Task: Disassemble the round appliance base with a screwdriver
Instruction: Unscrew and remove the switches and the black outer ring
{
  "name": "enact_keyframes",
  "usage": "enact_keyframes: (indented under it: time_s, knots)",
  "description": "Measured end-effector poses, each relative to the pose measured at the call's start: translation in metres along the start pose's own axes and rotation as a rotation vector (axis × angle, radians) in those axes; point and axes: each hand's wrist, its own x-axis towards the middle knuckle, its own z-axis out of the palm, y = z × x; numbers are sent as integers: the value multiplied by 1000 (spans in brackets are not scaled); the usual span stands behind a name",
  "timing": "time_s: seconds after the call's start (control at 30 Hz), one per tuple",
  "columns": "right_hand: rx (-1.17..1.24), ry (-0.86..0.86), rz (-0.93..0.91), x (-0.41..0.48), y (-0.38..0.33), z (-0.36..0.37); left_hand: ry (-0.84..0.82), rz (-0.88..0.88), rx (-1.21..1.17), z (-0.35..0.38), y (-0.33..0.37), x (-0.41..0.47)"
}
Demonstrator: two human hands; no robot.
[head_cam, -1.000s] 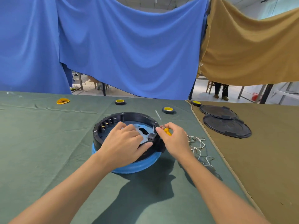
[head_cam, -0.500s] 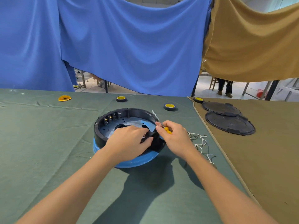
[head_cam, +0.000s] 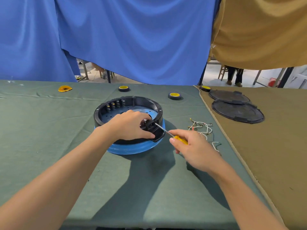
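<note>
The round appliance base [head_cam: 132,103], a black ring on a blue shell, lies open side up on the green cloth. My left hand [head_cam: 131,126] reaches over its near rim and grips a small black block [head_cam: 150,126] at the ring's right front. My right hand [head_cam: 192,149] holds a yellow-handled screwdriver [head_cam: 180,139] just right of the base. The metal shaft slants up-left and its tip touches the black block.
A bundle of loose wires [head_cam: 201,128] lies right of the base. Two black round covers [head_cam: 237,112] rest on the brown cloth at right. Three tape rolls [head_cam: 174,96] and a yellow piece [head_cam: 64,88] sit along the far edge. Blue and brown drapes hang behind.
My right hand has pulled back to the right and turned the screwdriver, so its tip now points at the block instead of up. My left hand stays on the block.
</note>
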Motion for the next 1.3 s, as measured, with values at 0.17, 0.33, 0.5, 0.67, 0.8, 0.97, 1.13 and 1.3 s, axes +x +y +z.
enact_keyframes:
  time_s: [0.17,0.33,0.5,0.67,0.8,0.97,1.13,1.3]
  knots:
    - [-64,30,14,3,1,8,26,9,-46,6,-4,0]
    - [-91,73,-5,6,-2,10,28,-9,-34,6,-5,0]
    - [-145,100,-7,13,-1,13,24,-10,-40,6,-4,1]
    - [-105,172,-11,14,0,36,19,7,-34,8,-6,1]
    - [-158,236,-42,7,5,50,1,9,-61,8,-7,3]
    - [-282,207,-124,4,4,51,-25,5,-85,7,-8,2]
    - [-498,191,-150,-1,4,55,-44,8,-89,5,-8,1]
    - [-663,182,-121,-1,4,59,-51,-2,-93,5,-9,1]
